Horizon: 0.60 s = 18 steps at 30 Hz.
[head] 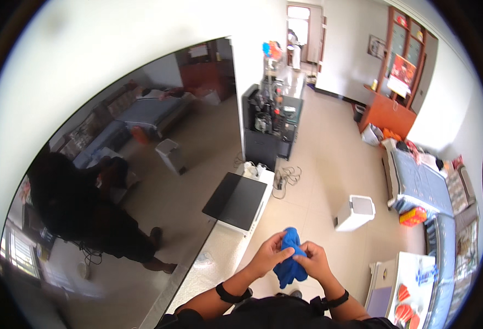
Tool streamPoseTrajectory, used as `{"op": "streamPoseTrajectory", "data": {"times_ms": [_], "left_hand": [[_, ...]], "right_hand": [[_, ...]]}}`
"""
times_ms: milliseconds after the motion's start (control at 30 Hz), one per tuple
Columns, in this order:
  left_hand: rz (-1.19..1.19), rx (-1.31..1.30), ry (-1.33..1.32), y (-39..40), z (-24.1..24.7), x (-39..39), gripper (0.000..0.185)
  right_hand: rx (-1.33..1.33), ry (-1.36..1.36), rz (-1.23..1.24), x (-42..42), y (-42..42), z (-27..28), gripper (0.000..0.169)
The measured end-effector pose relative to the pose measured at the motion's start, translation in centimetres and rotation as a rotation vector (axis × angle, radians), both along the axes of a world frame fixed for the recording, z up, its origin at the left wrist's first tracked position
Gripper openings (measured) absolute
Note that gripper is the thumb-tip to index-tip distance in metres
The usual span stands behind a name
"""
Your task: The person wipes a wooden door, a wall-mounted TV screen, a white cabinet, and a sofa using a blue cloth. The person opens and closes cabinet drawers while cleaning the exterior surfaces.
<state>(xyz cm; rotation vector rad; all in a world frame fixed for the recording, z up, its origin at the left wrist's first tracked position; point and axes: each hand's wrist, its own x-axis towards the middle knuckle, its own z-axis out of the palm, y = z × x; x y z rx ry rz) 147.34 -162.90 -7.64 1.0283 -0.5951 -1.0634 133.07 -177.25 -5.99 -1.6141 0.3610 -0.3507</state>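
A bunched blue cloth hangs between my two hands, above the tiled floor and right of the low white cabinet. My left hand pinches its upper left side, the thumb lying across the fabric. On the right side my right hand grips the cloth between thumb and fingers. Both hands are close together, and folds of the cloth droop below them. A dark band circles each forearm.
A black-topped appliance stands on the low white cabinet beside a large dark glossy screen. A white bin is on the floor, with loose cables farther back. At right are a white table and a blue-covered sofa.
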Motion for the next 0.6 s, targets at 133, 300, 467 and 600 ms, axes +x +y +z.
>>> {"op": "streamPoseTrajectory", "data": {"times_ms": [133, 300, 467, 600], "left_hand": [[0.055, -0.037, -0.052, -5.3, -0.1, -5.0, 0.08], [-0.028, 0.004, -0.123, -12.1, -1.2, -10.4, 0.062], [-0.263, 0.039, -0.198, -20.1, 0.1, -16.1, 0.048], [-0.561, 0.044, -0.366, -26.0, 1.0, -22.0, 0.047]], "right_hand": [[-0.005, -0.023, -0.073, -4.1, -4.2, -1.0, 0.015], [0.057, -0.03, 0.133, -10.8, -11.0, 0.8, 0.01], [0.006, 0.048, 0.125, -20.4, -17.1, 1.6, 0.017], [-0.056, -0.064, -0.182, -26.5, -16.9, -0.6, 0.018]]}}
